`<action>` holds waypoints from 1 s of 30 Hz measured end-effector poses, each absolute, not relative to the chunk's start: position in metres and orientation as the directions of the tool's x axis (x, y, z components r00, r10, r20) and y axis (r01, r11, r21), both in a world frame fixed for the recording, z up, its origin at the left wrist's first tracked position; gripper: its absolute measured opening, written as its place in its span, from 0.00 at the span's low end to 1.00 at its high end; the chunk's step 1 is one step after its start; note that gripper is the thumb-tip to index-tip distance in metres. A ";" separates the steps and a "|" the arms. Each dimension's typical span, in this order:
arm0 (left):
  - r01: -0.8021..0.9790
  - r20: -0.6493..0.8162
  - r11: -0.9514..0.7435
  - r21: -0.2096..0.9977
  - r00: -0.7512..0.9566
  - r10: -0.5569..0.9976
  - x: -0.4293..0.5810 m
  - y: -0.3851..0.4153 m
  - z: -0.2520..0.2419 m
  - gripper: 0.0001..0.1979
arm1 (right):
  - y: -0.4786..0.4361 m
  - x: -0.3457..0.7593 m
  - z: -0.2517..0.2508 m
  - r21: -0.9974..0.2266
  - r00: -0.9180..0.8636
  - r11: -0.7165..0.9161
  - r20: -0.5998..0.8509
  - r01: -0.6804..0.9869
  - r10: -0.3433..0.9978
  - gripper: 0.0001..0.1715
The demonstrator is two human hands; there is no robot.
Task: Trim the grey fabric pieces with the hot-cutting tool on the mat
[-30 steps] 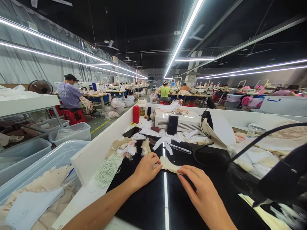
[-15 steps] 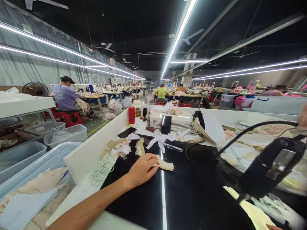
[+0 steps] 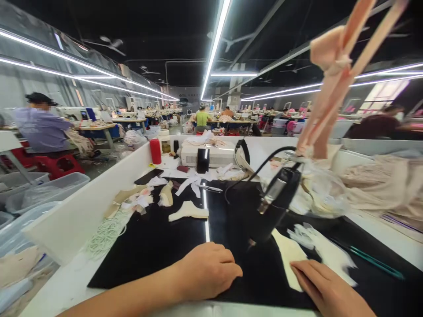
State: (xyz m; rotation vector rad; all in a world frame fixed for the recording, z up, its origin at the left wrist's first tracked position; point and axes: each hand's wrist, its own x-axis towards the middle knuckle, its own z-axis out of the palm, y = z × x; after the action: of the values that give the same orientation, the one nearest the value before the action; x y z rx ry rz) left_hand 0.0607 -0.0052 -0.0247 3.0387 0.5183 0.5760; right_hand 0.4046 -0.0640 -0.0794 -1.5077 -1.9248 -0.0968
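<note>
My left hand [image 3: 211, 270] is low over the black table top [image 3: 158, 251]. Its fingers are curled in, and nothing shows in them. Beyond it lies a curved cream fabric piece [image 3: 188, 211], untouched. At the right, my right hand [image 3: 330, 286] has its fingertips pressed together on the edge of a longer pale-yellow fabric piece [image 3: 288, 257], which rests flat on the table. Just past that piece, a black device [image 3: 280, 193] with a metal part and a small tip hangs slanted. White fabric scraps [image 3: 325, 251] lie to the right of the yellow piece.
Pink fabric strips [image 3: 324, 101] hang above the black device, and a black cable [image 3: 264, 163] curves from it. A teal pen-like tool [image 3: 376, 263] lies at right. Pale green cord [image 3: 107, 235], a phone [image 3: 148, 176] and a white machine box [image 3: 214, 154] are farther off.
My left hand has let go of the cream piece and drawn back toward me. The view has turned right, bringing my right hand on the yellow piece into sight.
</note>
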 end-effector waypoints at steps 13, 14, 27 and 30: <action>0.481 0.075 -0.865 0.144 0.866 0.494 0.144 -0.026 -0.006 0.15 | -0.071 0.382 -0.045 -0.587 0.090 0.075 0.247 0.806 0.965 0.20; 0.508 0.055 -0.849 0.148 0.853 0.520 0.148 -0.027 -0.005 0.17 | -0.071 0.382 -0.044 -0.603 0.093 0.070 0.235 0.795 0.968 0.20; 0.559 0.038 -0.818 0.139 0.822 0.568 0.166 -0.025 -0.009 0.22 | -0.070 0.380 -0.041 -0.738 0.140 0.027 0.163 0.674 0.977 0.21; 0.555 0.054 -0.821 0.134 0.823 0.565 0.165 -0.025 -0.011 0.21 | -0.068 0.382 -0.039 -0.763 0.178 0.008 0.161 0.646 0.971 0.22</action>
State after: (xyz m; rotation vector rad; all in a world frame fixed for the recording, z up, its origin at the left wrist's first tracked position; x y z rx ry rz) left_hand 0.1647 -0.0250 -0.0115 2.8918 0.8913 0.1392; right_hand 0.3820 -0.0685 -0.0391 -1.7153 -1.5446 0.5550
